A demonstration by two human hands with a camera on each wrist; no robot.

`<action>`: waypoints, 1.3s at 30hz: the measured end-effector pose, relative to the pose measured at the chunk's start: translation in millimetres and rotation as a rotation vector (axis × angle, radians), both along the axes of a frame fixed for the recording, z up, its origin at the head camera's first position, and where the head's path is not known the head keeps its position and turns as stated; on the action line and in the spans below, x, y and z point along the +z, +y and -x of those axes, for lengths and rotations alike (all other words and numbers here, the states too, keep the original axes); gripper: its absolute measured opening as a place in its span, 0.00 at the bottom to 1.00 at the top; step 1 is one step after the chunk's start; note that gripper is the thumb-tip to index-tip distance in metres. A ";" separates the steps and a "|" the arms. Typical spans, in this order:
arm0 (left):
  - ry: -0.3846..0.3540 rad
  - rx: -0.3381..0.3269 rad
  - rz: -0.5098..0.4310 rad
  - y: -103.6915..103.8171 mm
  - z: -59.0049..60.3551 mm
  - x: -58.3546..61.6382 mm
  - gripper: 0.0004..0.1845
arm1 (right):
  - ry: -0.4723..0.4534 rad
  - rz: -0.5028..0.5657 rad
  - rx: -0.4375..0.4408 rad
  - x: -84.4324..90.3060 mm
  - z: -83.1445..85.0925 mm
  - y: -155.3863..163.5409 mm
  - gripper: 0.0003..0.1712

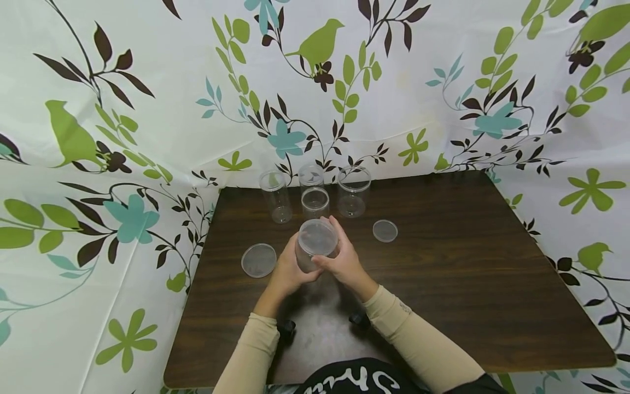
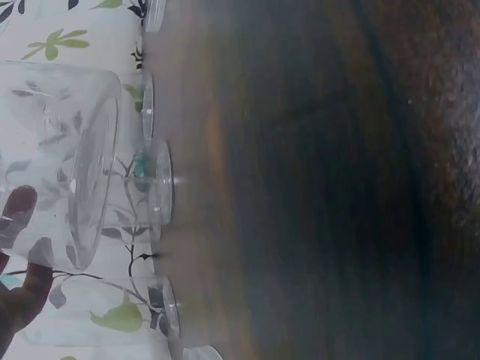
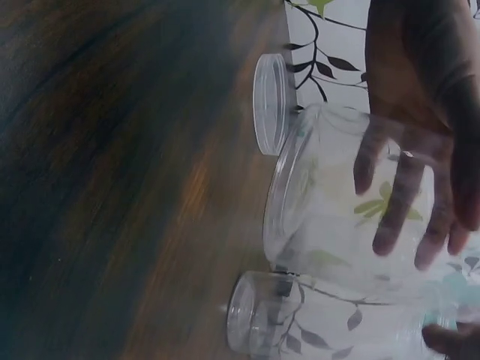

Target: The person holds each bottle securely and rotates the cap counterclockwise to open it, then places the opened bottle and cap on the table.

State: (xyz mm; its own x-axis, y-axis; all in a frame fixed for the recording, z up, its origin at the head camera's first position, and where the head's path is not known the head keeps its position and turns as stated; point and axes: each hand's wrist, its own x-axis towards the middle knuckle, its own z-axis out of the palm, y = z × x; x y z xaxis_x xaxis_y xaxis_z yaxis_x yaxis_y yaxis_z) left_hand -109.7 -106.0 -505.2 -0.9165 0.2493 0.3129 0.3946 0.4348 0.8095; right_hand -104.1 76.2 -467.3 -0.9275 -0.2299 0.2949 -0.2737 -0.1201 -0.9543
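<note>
Both hands hold a clear plastic jar point(image 1: 306, 264) between them, above the near part of the table. A translucent lid point(image 1: 318, 237) covers its top. My left hand point(image 1: 287, 269) grips the jar's left side, and my right hand point(image 1: 348, 264) wraps round the other side with its thumb near the lid's edge. The jar's bare base and wall point(image 2: 94, 172) show in the left wrist view, with fingertips against the wall. Seen from the right wrist, fingers spread behind the clear jar wall point(image 3: 322, 202). The jar is held off the tabletop.
Several clear jars stand at the back: a tall one point(image 1: 276, 200), a wide one point(image 1: 353, 197), a shorter one point(image 1: 315, 203) and another behind it. A large lid point(image 1: 258, 260) lies left, a smaller lid point(image 1: 385, 231) right, on the dark wooden table point(image 1: 458, 273). Patterned fabric point(image 1: 384, 126) hangs behind.
</note>
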 end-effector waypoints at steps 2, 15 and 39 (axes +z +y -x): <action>0.014 -0.007 0.021 1.0 -0.9 0.3 0.56 | 0.002 -0.026 -0.044 0.7 -0.1 -1.0 0.70; -0.236 -0.402 -0.074 -10.9 -3.4 1.8 0.61 | -0.014 -0.038 0.470 8.1 21.6 33.7 0.58; -0.296 -0.278 -0.300 -12.1 -3.1 1.9 0.50 | 0.013 0.036 0.353 2.3 16.2 30.4 0.65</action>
State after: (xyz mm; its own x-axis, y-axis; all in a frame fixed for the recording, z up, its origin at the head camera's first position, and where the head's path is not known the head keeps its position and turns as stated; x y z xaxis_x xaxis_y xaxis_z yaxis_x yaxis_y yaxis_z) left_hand -106.6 -118.1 -503.3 -0.8886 0.4353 0.1448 0.1970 0.0771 0.9774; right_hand -120.3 106.7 -465.0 -0.7888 -0.5250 0.3197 -0.2211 -0.2429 -0.9445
